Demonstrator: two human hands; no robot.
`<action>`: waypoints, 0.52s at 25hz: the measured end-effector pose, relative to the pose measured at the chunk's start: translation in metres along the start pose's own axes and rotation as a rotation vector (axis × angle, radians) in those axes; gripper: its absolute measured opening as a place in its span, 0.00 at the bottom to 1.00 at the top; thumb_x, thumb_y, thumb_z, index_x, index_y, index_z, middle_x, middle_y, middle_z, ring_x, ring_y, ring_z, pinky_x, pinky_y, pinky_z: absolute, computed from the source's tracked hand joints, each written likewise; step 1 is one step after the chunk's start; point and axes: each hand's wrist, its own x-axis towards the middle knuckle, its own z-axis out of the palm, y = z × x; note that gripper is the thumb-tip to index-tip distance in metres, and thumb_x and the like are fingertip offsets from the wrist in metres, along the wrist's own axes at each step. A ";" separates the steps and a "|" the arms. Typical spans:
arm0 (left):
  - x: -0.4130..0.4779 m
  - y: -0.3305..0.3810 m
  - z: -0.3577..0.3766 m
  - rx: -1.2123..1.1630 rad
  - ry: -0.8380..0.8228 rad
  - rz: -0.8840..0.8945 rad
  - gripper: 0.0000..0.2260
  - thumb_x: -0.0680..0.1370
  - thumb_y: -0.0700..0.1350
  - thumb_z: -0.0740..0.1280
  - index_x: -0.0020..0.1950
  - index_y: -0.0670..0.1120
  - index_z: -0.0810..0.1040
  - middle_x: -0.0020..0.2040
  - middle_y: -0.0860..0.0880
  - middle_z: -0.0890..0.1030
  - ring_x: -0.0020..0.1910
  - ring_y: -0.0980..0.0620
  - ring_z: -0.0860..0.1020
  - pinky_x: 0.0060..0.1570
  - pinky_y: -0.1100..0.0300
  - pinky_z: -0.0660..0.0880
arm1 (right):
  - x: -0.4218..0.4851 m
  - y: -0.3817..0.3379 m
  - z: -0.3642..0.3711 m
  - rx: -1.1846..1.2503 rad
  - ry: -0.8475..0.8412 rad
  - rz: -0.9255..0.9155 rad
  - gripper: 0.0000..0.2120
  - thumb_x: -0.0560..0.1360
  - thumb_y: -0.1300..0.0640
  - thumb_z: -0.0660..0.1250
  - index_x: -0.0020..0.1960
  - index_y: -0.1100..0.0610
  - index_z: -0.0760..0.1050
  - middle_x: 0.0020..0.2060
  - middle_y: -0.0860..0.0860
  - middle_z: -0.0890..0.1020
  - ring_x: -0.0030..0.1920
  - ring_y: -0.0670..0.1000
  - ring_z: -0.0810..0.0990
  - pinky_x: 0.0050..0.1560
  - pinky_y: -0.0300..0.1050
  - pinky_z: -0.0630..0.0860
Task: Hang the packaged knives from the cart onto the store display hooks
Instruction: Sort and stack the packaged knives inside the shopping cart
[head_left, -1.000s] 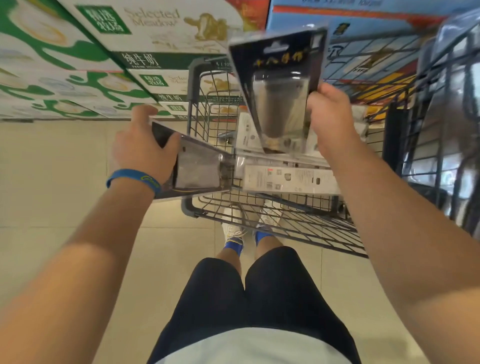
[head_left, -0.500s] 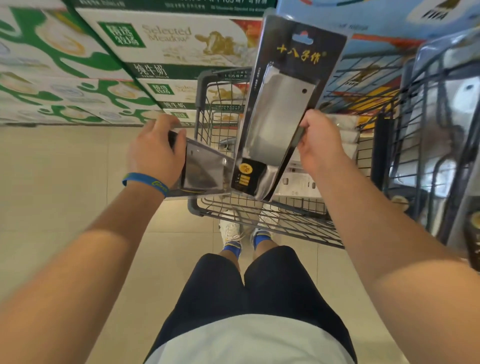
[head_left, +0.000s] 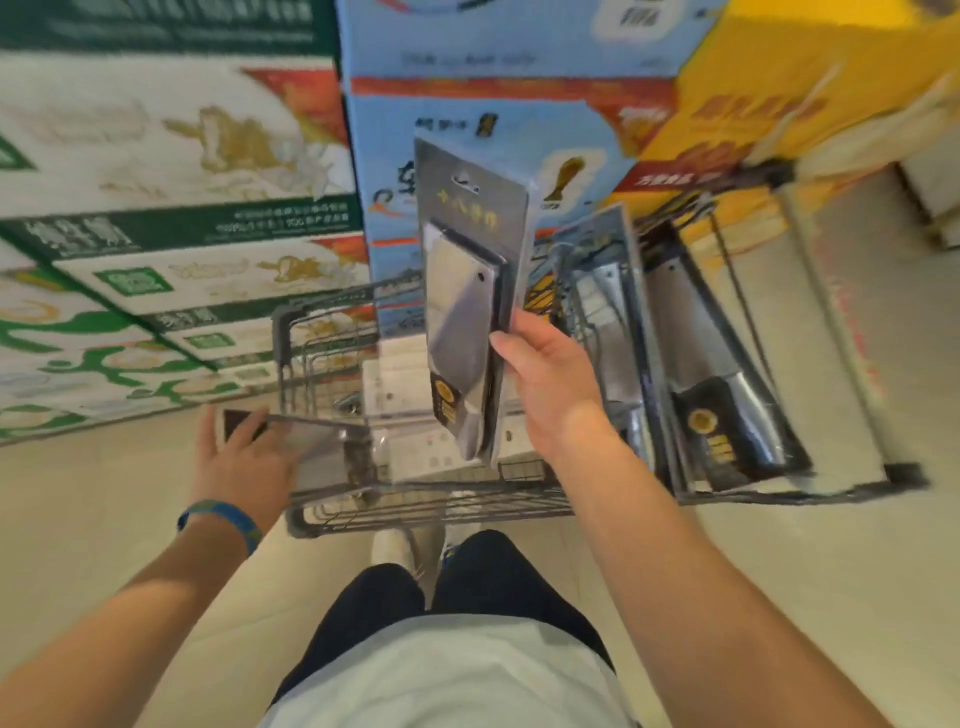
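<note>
The black blister-carded cleaver pack (head_left: 467, 291) is standing nearly upright in the centre of the frame, its hang slot at the top. A second ago it was tilted over the grey wire shopping cart (head_left: 283, 343); since then it has been lifted and turned up on end, and the view has swung right, so a dark wire display rack (head_left: 655, 364) is now showing at centre right, with a similar hung cleaver pack (head_left: 727, 410) already on it. That suggests the carry is ending and the hooking step is beginning, though the hooks themselves are too blurred to make out.

The right hand (head_left: 550, 384) is pinching the pack's lower right edge, thumb on the front and fingers behind, so most of the card is rising above the grip and the slot is staying free.

Lower left, the left hand (head_left: 244, 457), with a blue wristband (head_left: 223, 514), is still gripping the end of a second flat knife pack (head_left: 317, 441) at the cart's near corner. White-and-green milk cartons (head_left: 156, 156) are filling the upper left.
</note>
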 end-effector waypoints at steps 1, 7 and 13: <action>0.004 -0.001 -0.001 0.013 -0.006 0.001 0.18 0.83 0.55 0.53 0.71 0.66 0.70 0.77 0.60 0.64 0.79 0.52 0.56 0.66 0.34 0.24 | -0.005 -0.011 -0.008 0.047 0.063 -0.054 0.11 0.79 0.70 0.67 0.56 0.59 0.83 0.48 0.50 0.88 0.50 0.48 0.85 0.54 0.44 0.81; 0.022 -0.007 0.001 0.074 -0.090 0.014 0.17 0.82 0.59 0.52 0.67 0.65 0.73 0.76 0.63 0.64 0.78 0.54 0.56 0.70 0.32 0.39 | -0.038 -0.105 -0.068 0.218 0.339 -0.373 0.13 0.78 0.66 0.70 0.45 0.50 0.87 0.45 0.49 0.88 0.46 0.47 0.86 0.46 0.41 0.82; 0.027 -0.012 -0.001 0.063 -0.114 0.069 0.18 0.80 0.62 0.52 0.66 0.66 0.73 0.78 0.62 0.61 0.79 0.51 0.55 0.68 0.30 0.40 | -0.045 -0.182 -0.155 0.112 0.655 -0.631 0.07 0.78 0.57 0.70 0.45 0.50 0.87 0.44 0.47 0.88 0.46 0.47 0.85 0.44 0.42 0.81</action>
